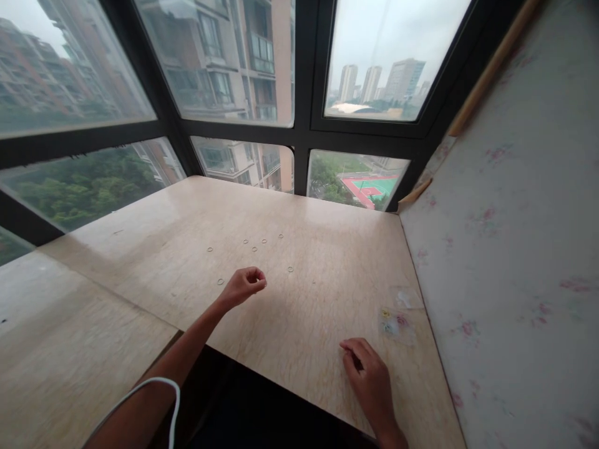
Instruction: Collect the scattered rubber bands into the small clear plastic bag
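Pale marbled tabletop [304, 312], taken as landmark; black-framed window [302, 134] rising along its far and left edges, showing apartment blocks, treetops and a red-and-green sports court [372, 186] beyond; floral-patterned wall panel [510, 249] standing along its right edge; wooden strip [491, 68] at that panel's upper border; white cable [159, 390] looping at the tabletop's near edge, left.

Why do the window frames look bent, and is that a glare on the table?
Head view: the wide lens bows the window frames outward; daylight leaves a pale sheen on the tabletop near the glass; the small rings are tiny and soft, and the left hand is slightly blurred.
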Demonstrator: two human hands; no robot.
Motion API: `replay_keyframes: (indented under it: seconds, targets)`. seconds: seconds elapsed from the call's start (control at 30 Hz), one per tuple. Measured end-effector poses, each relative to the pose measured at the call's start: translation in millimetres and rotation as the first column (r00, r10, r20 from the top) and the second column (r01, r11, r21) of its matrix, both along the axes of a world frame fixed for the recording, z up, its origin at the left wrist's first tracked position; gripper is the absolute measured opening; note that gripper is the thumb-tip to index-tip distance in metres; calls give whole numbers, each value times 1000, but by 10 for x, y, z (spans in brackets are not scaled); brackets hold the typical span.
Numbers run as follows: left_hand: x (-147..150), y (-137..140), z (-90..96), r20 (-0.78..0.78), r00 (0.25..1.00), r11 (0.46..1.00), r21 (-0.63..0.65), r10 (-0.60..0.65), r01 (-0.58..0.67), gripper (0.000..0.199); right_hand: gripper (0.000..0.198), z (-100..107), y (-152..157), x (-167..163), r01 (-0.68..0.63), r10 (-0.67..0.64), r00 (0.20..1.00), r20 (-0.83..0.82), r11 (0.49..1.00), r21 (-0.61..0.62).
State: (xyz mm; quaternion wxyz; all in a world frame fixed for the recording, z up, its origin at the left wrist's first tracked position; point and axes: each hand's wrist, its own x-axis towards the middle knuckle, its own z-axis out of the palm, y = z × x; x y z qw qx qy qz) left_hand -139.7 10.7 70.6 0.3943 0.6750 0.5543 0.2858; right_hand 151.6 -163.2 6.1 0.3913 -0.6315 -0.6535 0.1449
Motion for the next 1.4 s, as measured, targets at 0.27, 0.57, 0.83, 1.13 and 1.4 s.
replay_keyframes:
  seconds: [0.27,0.57,0.83,1.13,1.4]
  targets:
    - [1155,-233,242,484,871,987,-81,-80,136,25,21,157,-1,-85,21,-22,999,-24,999,-38]
    - [2128,-433,164,450,828,919,-37,-335,392,25,27,175,8,-82,72,-80,988,-132,996,-61]
    - [2673,-480,31,56,763,740,295,-644,604,15,30,176,8,-76,96,-106,978,-182,994,-60]
    - [2857,-481,-114,-40,731,697,270,-682,665,18,31,182,27,-78,137,-142,966,-214,990,-39]
    - [2605,-338,-185,13,812,782,279,-583,557,18,32,179,28,-70,129,-140,947,-288,990,-56]
